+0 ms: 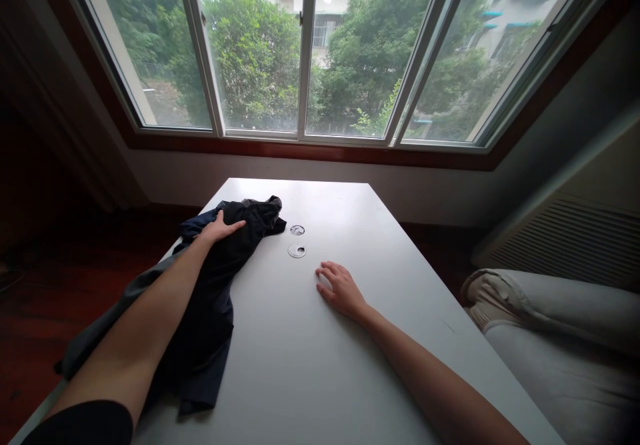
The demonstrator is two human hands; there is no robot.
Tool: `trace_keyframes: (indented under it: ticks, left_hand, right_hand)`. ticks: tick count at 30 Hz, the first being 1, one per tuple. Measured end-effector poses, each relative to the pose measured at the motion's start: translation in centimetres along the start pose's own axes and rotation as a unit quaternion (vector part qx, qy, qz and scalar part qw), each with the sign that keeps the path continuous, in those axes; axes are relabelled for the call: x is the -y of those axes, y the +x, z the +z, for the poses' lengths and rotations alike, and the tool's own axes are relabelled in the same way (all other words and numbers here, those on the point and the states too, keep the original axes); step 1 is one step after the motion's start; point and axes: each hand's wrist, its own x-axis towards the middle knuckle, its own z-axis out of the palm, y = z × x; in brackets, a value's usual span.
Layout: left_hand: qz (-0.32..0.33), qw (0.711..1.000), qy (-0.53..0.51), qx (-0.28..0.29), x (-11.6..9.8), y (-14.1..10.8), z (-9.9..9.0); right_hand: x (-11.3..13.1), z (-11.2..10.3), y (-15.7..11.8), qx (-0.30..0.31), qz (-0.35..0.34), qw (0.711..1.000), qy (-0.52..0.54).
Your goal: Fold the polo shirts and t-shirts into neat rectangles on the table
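A heap of dark clothing (240, 238), black with navy and grey parts, lies along the left side of the white table (300, 338) and hangs over its left edge. My left hand (219, 229) rests on the upper part of the heap, thumb spread away from the fingers; some fingertips are hidden against the cloth. On the bare tabletop to the right, my right hand (341, 290) lies palm down with its fingers slightly bent and apart, holding nothing. How many garments make up the heap I cannot tell.
Two round cable-hole covers (297, 251) are set in the tabletop between the heap and my right hand. A pale cushioned seat (560, 312) stands to the right of the table. Beyond the far edge is a wall with a wide window (300, 136).
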Motion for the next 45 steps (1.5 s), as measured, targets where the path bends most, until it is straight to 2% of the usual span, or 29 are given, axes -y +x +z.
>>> trace_keyframes:
  ticks: [3, 5, 8, 13, 17, 21, 23, 26, 29, 31, 33, 37, 45]
  left_hand:
    - [-0.009, 0.996, 0.076, 0.052, -2.2, 0.1, 2.0]
    - [-0.004, 0.992, 0.111, 0.054, -3.1, 0.2, 3.2]
    - [-0.003, 0.993, 0.116, 0.035, -3.0, 0.7, 4.2]
    - [-0.021, 0.996, 0.087, -0.024, -2.1, 0.7, 4.6]
    - [-0.002, 0.992, 0.081, -0.093, -2.7, -1.8, 5.1]
    - [0.083, 0.979, 0.097, -0.158, -4.8, -6.1, 6.0]
    - [0.16, 0.975, 0.072, -0.136, -6.2, -8.6, 7.1]
    - [0.276, 0.96, 0.021, -0.048, -7.8, -12.5, 9.7]
    - [0.322, 0.947, 0.003, -0.01, -7.8, -15.8, 12.1]
    - [0.338, 0.941, 0.003, 0.004, -6.9, -17.1, 12.8]
    - [0.351, 0.936, 0.006, 0.021, -5.8, -17.7, 12.9]
    - [0.363, 0.932, 0.017, 0.024, -4.1, -17.3, 12.5]
    - [0.373, 0.927, 0.027, 0.004, -3.9, -17.1, 13.4]
  right_hand:
    - [-0.2, -0.1, 0.2, 0.005, 0.005, 1.0, 0.01]
    - [-0.4, -0.2, 0.4, 0.006, 0.006, 1.0, 0.018]
    - [-0.5, -0.3, 0.4, 0.006, 0.002, 1.0, 0.024]
    - [-0.4, 0.1, -0.1, 0.0, 0.001, 1.0, 0.005]
    - [-0.1, 0.3, -0.3, 0.006, 0.0, 1.0, -0.007]
    - [0.0, 0.2, -0.3, 0.004, 0.0, 1.0, -0.016]
    - [-0.1, 0.2, -0.3, 0.003, -0.006, 1.0, -0.019]
    - [-0.1, 0.2, -0.4, 0.001, -0.009, 1.0, -0.021]
    - [-0.1, 0.2, -0.8, 0.001, -0.013, 1.0, -0.015]
    - [0.1, 0.2, -1.1, 0.001, -0.015, 1.0, -0.011]
    - [0.3, 0.2, -1.4, -0.002, -0.013, 1.0, -0.012]
    - [0.3, 0.2, -1.5, -0.009, -0.008, 1.0, -0.019]
    - [-0.5, -0.1, -2.0, 0.006, -0.042, 0.999, -0.013]
